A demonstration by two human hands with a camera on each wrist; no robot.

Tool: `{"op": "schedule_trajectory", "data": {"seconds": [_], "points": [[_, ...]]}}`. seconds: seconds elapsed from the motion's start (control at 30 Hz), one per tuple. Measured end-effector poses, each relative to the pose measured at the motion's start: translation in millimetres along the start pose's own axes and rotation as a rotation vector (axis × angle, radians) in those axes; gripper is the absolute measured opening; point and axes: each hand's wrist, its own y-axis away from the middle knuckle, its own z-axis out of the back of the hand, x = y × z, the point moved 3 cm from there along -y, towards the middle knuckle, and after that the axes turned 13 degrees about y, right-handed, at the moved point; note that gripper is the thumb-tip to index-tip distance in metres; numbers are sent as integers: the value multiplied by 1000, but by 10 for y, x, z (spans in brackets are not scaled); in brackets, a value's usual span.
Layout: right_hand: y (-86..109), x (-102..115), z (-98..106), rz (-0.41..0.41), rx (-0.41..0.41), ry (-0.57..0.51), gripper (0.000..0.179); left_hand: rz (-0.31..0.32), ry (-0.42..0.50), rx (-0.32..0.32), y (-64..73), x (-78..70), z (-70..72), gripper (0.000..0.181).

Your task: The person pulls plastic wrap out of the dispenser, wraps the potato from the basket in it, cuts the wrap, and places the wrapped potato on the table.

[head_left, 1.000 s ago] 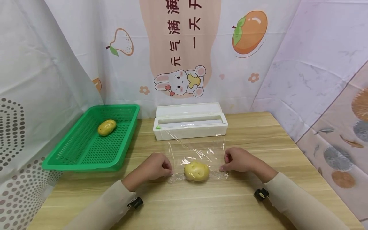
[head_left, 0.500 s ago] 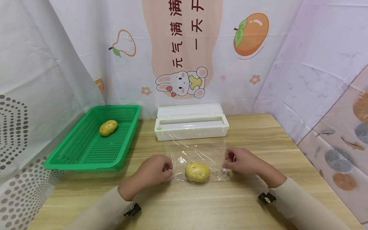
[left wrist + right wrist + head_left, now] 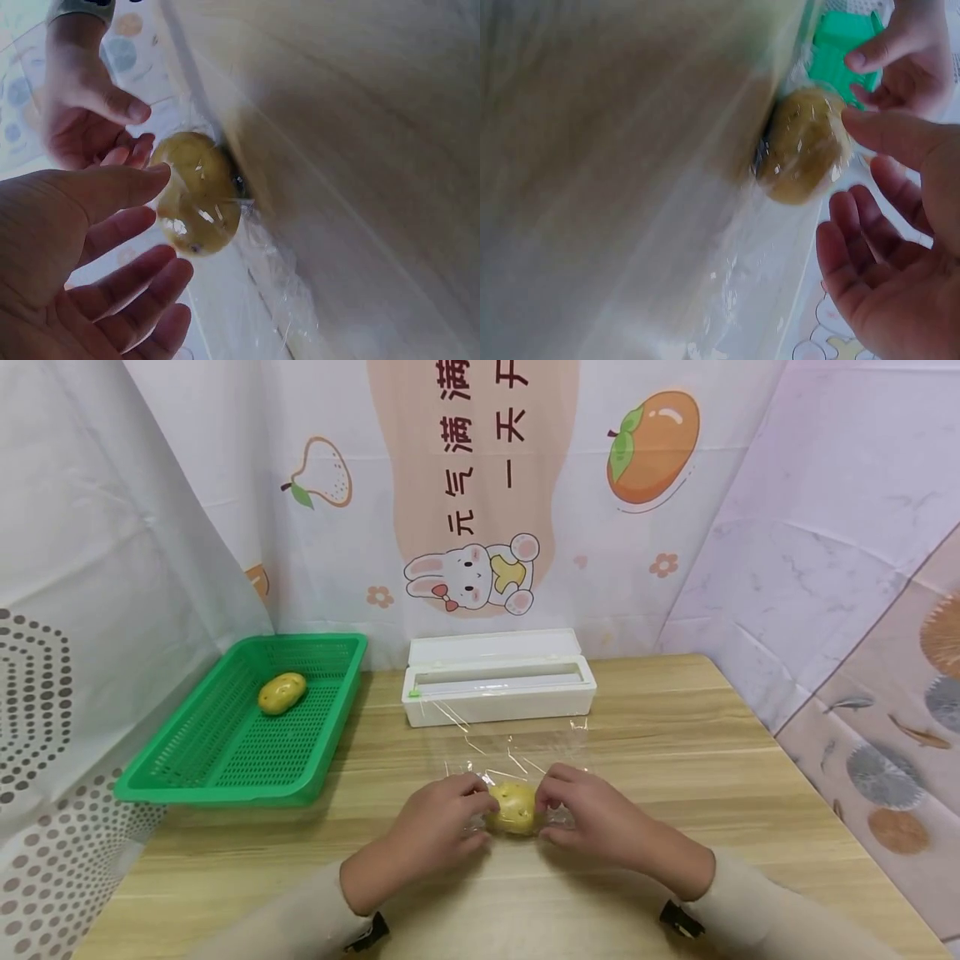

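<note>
A yellow potato (image 3: 515, 807) lies on the table, covered by clear cling film (image 3: 517, 752) that runs back to a white film dispenser (image 3: 498, 697). My left hand (image 3: 442, 818) is at the potato's left end, fingers loosely bent and spread. At the right end is my right hand (image 3: 588, 814), its fingers relaxed in the same way. In the left wrist view, the left thumb (image 3: 120, 187) overlaps the wrapped potato (image 3: 199, 199); the right wrist view shows the right thumb (image 3: 892, 135) near the film-covered potato (image 3: 802, 146). Whether the fingertips press on it, I cannot tell.
A green plastic basket (image 3: 330, 752) stands at the left with another potato (image 3: 282, 693) in it. The dispenser's lid (image 3: 495, 647) is raised at the back, before a printed curtain (image 3: 315, 568). The wooden table (image 3: 675, 735) extends to the right.
Both hands have let go of the film's front corners and moved inward to the potato's two ends. The potato, dispenser and basket stay where they were.
</note>
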Motion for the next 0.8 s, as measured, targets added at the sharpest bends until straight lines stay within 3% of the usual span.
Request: {"op": "schedule_trajectory", "data": {"seconds": [0.37, 0.8], "points": [[-22, 82, -64, -5, -53, 128, 32, 63, 44, -1, -64, 3, -69, 34], [-62, 54, -63, -50, -63, 132, 37, 113, 98, -11, -152, 107, -71, 31]]}}
